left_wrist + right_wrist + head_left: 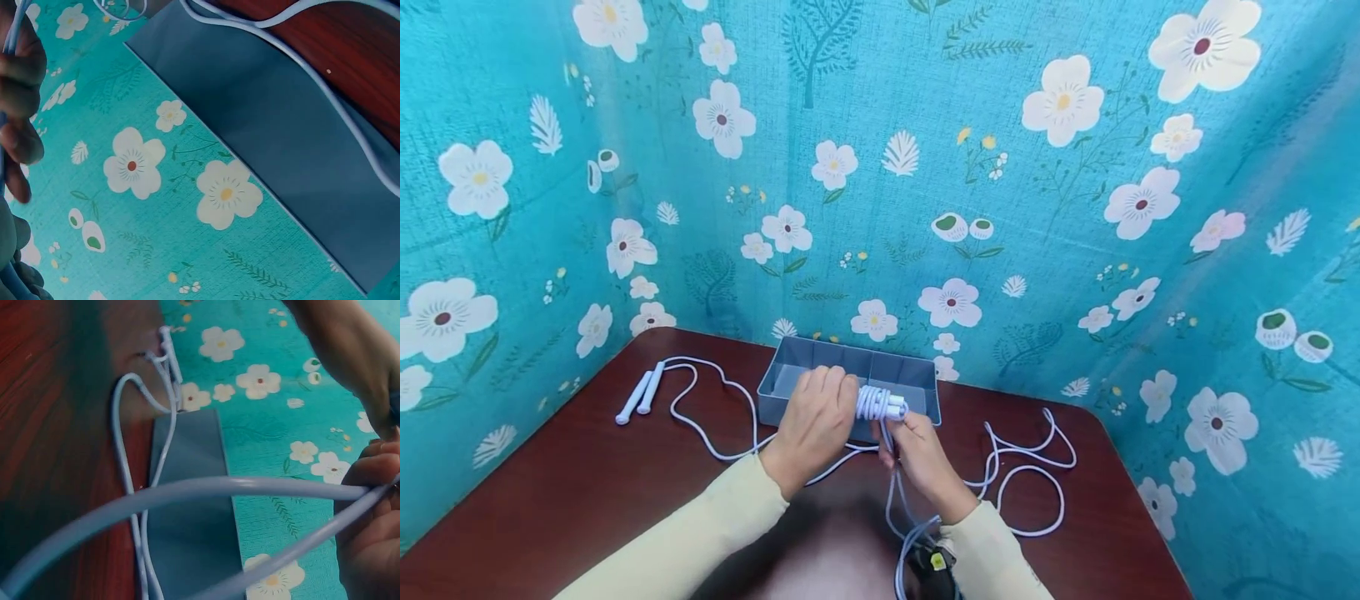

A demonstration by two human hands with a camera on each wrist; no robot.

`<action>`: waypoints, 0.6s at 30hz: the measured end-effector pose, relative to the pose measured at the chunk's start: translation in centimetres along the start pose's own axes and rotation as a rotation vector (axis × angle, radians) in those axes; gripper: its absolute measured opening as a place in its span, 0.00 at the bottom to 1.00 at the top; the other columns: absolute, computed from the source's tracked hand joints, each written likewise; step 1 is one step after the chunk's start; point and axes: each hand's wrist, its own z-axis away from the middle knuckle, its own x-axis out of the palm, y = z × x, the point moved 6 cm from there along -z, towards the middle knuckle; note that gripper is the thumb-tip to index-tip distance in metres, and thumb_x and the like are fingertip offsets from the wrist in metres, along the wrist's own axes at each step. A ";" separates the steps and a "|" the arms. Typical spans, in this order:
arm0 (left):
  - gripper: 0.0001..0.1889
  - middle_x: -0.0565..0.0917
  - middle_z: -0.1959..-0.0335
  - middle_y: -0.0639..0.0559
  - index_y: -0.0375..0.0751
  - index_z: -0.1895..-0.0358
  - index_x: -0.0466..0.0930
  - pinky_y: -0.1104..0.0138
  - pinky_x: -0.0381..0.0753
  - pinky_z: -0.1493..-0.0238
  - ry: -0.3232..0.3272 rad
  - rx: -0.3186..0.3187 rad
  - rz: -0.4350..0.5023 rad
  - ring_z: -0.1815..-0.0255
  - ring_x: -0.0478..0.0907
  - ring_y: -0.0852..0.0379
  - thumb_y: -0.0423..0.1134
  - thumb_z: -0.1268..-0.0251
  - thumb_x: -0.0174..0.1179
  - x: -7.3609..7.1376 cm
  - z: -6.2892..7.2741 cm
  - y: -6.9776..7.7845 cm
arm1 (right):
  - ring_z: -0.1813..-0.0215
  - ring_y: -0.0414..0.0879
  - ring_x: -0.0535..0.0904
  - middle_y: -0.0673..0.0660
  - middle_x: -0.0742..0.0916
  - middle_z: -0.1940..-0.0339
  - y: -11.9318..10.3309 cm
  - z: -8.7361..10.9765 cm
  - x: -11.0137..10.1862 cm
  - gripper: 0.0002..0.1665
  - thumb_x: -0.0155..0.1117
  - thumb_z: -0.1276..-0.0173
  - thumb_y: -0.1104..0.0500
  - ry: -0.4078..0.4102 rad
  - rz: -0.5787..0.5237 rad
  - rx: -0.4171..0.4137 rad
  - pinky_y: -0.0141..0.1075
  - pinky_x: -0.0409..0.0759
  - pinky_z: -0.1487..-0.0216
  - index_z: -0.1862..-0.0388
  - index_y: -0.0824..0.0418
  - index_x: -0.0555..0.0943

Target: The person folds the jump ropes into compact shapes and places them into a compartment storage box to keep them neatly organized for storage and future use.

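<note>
Winding seems underway: the left hand (pixel 817 418) grips the rope bundle (pixel 875 403) between both hands, the right hand (pixel 923 454) pinches its loose strands (pixel 250 485), and the next wrap likely needs steady tension.

Two bare hands (pixel 822 412) (pixel 923 457), two cream sleeves (pixel 700 529) (pixel 996 550), one grey-blue rectangular bin (pixel 771 412), one wound bundle of white cord (pixel 874 403), two slim white handles (pixel 636 397) (pixel 653 387) on one red-brown tabletop (pixel 542 492).

both sleeves (pixel 718 525) are cream, a yellow-marked black device (pixel 934 577) by the right.
</note>
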 end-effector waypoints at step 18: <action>0.04 0.69 0.72 0.44 0.37 0.61 0.71 0.60 0.63 0.72 -0.096 0.001 -0.067 0.71 0.66 0.48 0.34 0.34 0.53 1.9 1.6 -4.7 | 0.73 0.35 0.71 0.42 0.78 0.74 -4.5 1.2 4.7 0.03 0.64 0.31 0.58 0.000 0.786 -0.343 0.28 0.71 0.73 0.67 0.52 0.81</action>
